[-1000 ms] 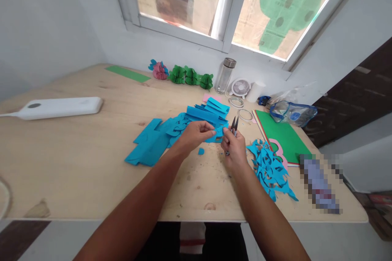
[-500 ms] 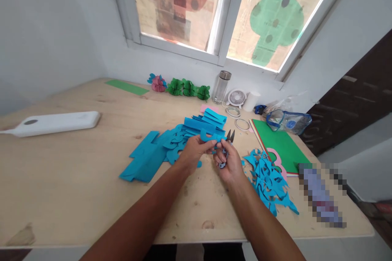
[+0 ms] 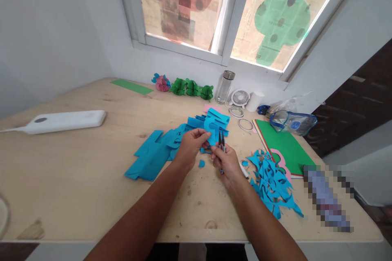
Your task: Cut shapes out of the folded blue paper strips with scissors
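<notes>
My left hand [image 3: 191, 147] pinches a curved blue paper piece [image 3: 211, 128] between thumb and fingers. Small scissors [image 3: 221, 140] are in my right hand [image 3: 226, 161], their dark blades pointing away from me and close beside the blue piece. The right fingertips are near the lower end of that piece; whether they touch it is unclear. Folded blue paper strips [image 3: 196, 122] lie just behind my hands, and larger blue sheets [image 3: 150, 159] lie to the left. A pile of blue scraps [image 3: 269, 181] is to the right of my right hand.
Green paper sheets [image 3: 288, 142] with a pink cutout lie at the right, near a clear pouch [image 3: 294, 122]. A glass bottle [image 3: 224, 87], small fan [image 3: 240, 98] and paper flowers [image 3: 191, 88] stand along the wall. A white device [image 3: 67, 121] lies left.
The blue piece has turned more upright in my left hand. My right hand has moved slightly away from it, and the scissor blades have swung to point straight ahead. The view has shifted slightly.
</notes>
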Motion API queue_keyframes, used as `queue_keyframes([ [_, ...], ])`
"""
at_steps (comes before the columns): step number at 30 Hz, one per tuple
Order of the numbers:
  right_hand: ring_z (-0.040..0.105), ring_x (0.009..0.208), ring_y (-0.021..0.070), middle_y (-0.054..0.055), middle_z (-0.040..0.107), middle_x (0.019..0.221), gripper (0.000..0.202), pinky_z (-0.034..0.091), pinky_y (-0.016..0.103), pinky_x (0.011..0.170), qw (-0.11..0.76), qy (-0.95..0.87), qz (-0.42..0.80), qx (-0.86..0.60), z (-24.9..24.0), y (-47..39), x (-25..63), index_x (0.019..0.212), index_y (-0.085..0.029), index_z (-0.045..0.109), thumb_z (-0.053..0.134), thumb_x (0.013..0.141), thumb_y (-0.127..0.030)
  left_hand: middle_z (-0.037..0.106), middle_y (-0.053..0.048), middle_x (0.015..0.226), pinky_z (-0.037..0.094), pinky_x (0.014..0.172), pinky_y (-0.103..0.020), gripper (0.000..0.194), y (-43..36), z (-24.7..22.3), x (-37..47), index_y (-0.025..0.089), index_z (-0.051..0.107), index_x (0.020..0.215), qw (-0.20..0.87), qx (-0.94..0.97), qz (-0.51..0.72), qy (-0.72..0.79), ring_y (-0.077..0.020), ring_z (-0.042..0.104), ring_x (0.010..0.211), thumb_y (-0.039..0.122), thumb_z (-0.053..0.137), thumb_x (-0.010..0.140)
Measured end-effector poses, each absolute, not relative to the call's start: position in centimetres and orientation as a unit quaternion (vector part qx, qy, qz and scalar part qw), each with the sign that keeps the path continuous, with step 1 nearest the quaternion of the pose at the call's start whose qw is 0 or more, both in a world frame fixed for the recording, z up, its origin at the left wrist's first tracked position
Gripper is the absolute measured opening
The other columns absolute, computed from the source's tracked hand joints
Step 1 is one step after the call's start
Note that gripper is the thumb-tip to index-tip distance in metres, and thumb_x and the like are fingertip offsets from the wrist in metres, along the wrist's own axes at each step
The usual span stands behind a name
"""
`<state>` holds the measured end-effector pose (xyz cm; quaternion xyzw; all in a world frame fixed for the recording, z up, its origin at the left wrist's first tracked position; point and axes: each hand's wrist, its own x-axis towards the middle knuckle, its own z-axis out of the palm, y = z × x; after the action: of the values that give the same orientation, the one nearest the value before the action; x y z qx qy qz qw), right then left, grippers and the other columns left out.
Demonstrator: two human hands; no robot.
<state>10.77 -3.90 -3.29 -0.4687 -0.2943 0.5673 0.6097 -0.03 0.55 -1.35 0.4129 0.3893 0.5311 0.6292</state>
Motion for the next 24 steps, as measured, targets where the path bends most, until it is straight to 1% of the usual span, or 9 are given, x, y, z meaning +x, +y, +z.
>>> queue_keyframes([
  [4, 0.027, 0.028, 0.0010, -0.007, 0.055, 0.045, 0.030, 0.015, 0.017, 0.031, 0.639, -0.277, 0.541, -0.472, -2.8, -4.0, 10.8, 0.070, -0.017, 0.053, 0.076, 0.058, -0.033, 0.062, -0.003, 0.061, 0.045, 0.056, -0.025, 0.029, 0.4, -1.4, 0.2, 0.013, 0.064, 0.068, 0.651, 0.433, 0.495, 0.378, -0.0129, 0.055, 0.056, 0.039, 0.074, 0.057],
  [7, 0.026, 0.029, 0.0010, -0.007, 0.055, 0.046, 0.030, 0.014, 0.017, 0.032, 0.642, -0.278, 0.534, -0.476, -2.6, -4.0, 10.8, 0.071, -0.017, 0.055, 0.075, 0.057, -0.033, 0.064, -0.004, 0.064, 0.047, 0.059, -0.026, 0.027, 0.2, -1.5, 0.3, 0.013, 0.064, 0.068, 0.656, 0.443, 0.481, 0.378, -0.0135, 0.056, 0.059, 0.035, 0.075, 0.056],
  [10, 0.025, 0.030, 0.0013, -0.007, 0.055, 0.046, 0.031, 0.013, 0.018, 0.032, 0.635, -0.288, 0.533, -0.479, -2.6, -4.0, 10.7, 0.073, -0.017, 0.056, 0.076, 0.057, -0.033, 0.063, -0.003, 0.062, 0.045, 0.058, -0.025, 0.024, 0.1, -1.4, 0.2, 0.013, 0.063, 0.067, 0.649, 0.443, 0.487, 0.381, -0.0122, 0.055, 0.057, 0.031, 0.074, 0.056],
  [13, 0.025, 0.031, 0.0020, -0.005, 0.055, 0.047, 0.032, 0.013, 0.019, 0.033, 0.627, -0.313, 0.528, -0.480, -2.7, -4.0, 10.8, 0.070, -0.017, 0.056, 0.073, 0.062, -0.043, 0.063, -0.003, 0.063, 0.046, 0.058, -0.026, 0.024, 0.2, -1.2, 0.0, 0.014, 0.063, 0.067, 0.643, 0.434, 0.502, 0.382, -0.0135, 0.057, 0.059, 0.032, 0.074, 0.057],
  [15, 0.026, 0.031, 0.0029, -0.004, 0.054, 0.046, 0.038, 0.012, 0.020, 0.033, 0.615, -0.332, 0.530, -0.480, -2.6, -4.1, 10.8, 0.067, -0.017, 0.057, 0.066, 0.068, -0.053, 0.063, -0.002, 0.063, 0.047, 0.061, -0.027, 0.024, 0.3, -1.0, -0.2, 0.014, 0.062, 0.066, 0.642, 0.426, 0.510, 0.383, -0.0146, 0.058, 0.061, 0.032, 0.074, 0.056],
  [17, 0.027, 0.031, 0.0040, -0.004, 0.051, 0.044, 0.046, 0.012, 0.021, 0.033, 0.598, -0.346, 0.536, -0.486, -2.5, -4.2, 10.9, 0.066, -0.016, 0.058, 0.060, 0.071, -0.061, 0.062, -0.002, 0.062, 0.048, 0.063, -0.027, 0.024, 0.4, -0.7, -0.5, 0.014, 0.061, 0.065, 0.640, 0.420, 0.518, 0.382, -0.0142, 0.058, 0.062, 0.031, 0.075, 0.055],
  [21, 0.028, 0.031, 0.0044, -0.006, 0.044, 0.039, 0.051, 0.013, 0.021, 0.033, 0.559, -0.369, 0.544, -0.505, -2.4, -4.3, 10.9, 0.061, -0.016, 0.056, 0.058, 0.070, -0.067, 0.062, -0.001, 0.061, 0.047, 0.061, -0.027, 0.024, 0.5, -0.3, -0.9, 0.015, 0.061, 0.063, 0.645, 0.416, 0.520, 0.377, -0.0141, 0.057, 0.061, 0.031, 0.076, 0.054],
  [24, 0.027, 0.031, 0.0044, -0.006, 0.042, 0.038, 0.052, 0.014, 0.021, 0.033, 0.540, -0.384, 0.546, -0.513, -2.3, -4.4, 11.0, 0.059, -0.016, 0.055, 0.058, 0.070, -0.067, 0.062, -0.001, 0.060, 0.047, 0.060, -0.028, 0.025, 0.4, -0.1, -1.1, 0.014, 0.061, 0.063, 0.657, 0.431, 0.492, 0.373, -0.0141, 0.057, 0.058, 0.033, 0.075, 0.055],
])
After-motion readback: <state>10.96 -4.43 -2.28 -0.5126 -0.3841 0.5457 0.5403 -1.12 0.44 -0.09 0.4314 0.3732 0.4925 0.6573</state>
